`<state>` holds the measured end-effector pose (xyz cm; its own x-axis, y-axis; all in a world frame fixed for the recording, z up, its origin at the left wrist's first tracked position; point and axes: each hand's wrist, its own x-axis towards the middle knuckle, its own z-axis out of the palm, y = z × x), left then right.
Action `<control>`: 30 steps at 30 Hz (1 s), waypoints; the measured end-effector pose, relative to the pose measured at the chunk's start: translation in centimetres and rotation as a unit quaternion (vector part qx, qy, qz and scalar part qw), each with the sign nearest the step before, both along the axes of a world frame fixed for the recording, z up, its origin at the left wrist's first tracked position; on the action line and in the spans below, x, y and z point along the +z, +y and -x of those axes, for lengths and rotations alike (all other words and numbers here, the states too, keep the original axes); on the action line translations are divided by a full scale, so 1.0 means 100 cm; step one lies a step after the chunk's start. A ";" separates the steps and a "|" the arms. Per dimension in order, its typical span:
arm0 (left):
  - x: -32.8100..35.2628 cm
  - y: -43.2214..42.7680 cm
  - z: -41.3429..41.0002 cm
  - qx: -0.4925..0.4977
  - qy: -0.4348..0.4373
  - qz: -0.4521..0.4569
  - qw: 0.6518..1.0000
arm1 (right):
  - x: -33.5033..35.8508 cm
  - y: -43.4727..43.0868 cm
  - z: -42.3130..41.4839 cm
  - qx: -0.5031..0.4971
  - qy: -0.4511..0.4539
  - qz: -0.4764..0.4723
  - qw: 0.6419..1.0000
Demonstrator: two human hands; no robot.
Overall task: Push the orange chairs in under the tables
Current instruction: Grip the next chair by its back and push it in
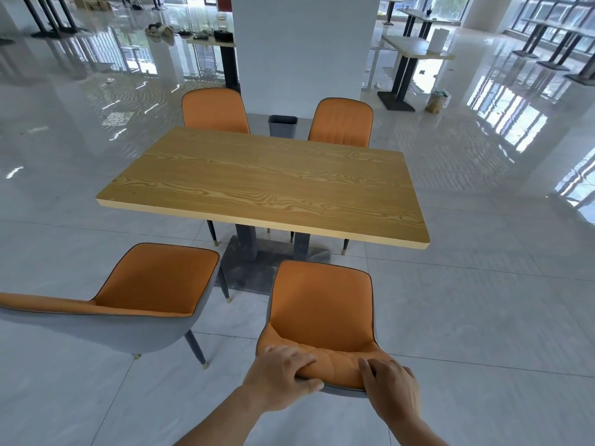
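Both hands, left (283, 376) and right (391, 389), curl over the near right orange chair's (322, 313) backrest top, gripping it for a straight shove toward the tabletop (264, 185).

We reach both bare forearms forward from the bottom edge. Our left hand (283, 371) curls over the chair back (338, 363), fingers on top, thumb underneath. Our right hand (391, 389) grips the same top edge, fingers draped over, knuckles up. Hands apart, not touching.
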<state>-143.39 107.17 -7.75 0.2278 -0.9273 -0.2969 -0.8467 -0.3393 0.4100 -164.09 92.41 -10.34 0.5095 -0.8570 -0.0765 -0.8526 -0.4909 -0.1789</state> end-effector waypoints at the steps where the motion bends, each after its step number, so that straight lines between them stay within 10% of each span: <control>1: 0.001 -0.001 0.001 0.012 0.005 0.007 1.000 | 0.002 0.000 0.001 0.004 -0.002 -0.004 1.000; 30: -0.004 -0.013 0.013 0.077 -0.106 0.049 0.990 | 0.010 0.000 -0.010 -0.031 0.030 -0.022 0.999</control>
<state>-144.68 105.88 -8.11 0.4154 -0.8991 -0.1383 -0.8587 -0.4377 0.2665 -163.12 92.45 -9.37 0.4493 -0.8817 -0.1440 -0.8908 -0.4301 -0.1464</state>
